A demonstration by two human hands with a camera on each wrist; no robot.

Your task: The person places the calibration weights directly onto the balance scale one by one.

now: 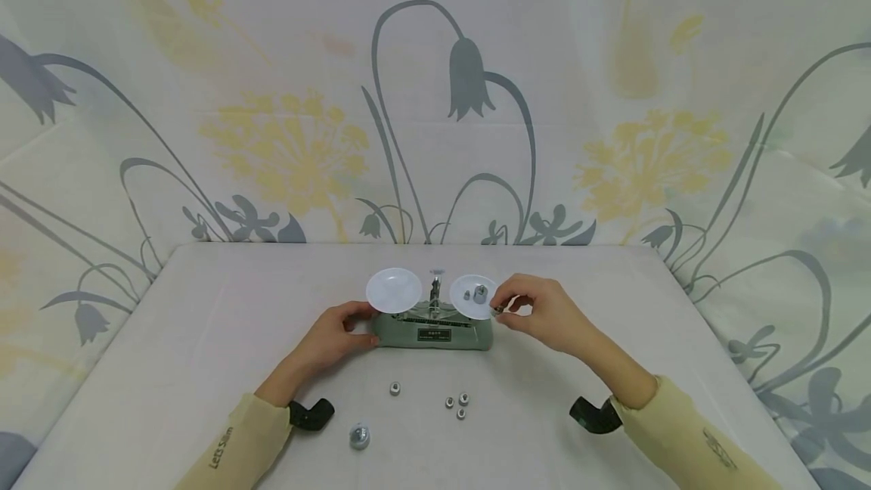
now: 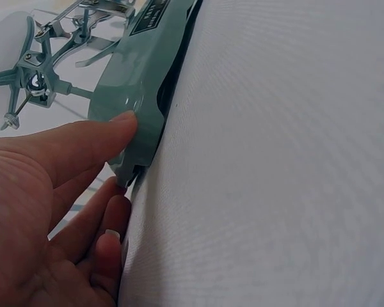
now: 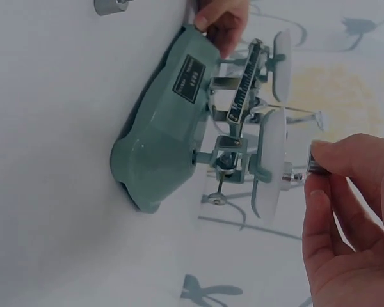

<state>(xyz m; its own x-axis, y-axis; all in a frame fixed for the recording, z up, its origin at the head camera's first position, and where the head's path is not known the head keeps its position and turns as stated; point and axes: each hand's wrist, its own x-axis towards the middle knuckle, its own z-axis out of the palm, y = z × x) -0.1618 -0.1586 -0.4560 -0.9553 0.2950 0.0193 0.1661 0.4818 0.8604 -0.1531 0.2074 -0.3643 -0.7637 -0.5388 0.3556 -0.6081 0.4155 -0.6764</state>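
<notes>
A green balance scale (image 1: pixel 401 333) with two white pans stands on the table. My left hand (image 1: pixel 336 336) grips the left end of its base, thumb on the front and fingertips at the back edge. The left pan (image 1: pixel 394 290) has nothing on it. On the right pan (image 1: pixel 472 311) stand a larger metal weight (image 1: pixel 480 294) and a smaller one (image 1: pixel 466 296). My right hand (image 1: pixel 547 314) pinches a small metal weight (image 3: pixel 315 160) between thumb and fingertips, right beside the right pan's edge.
In front of the scale lie several small metal weights, one alone (image 1: pixel 395 389) and a cluster (image 1: pixel 464 399). A bigger weight (image 1: pixel 359 436) is nearer, by the left sleeve. The white table (image 1: pixel 272 278) meets a flower-patterned cloth (image 1: pixel 435 134) at the back.
</notes>
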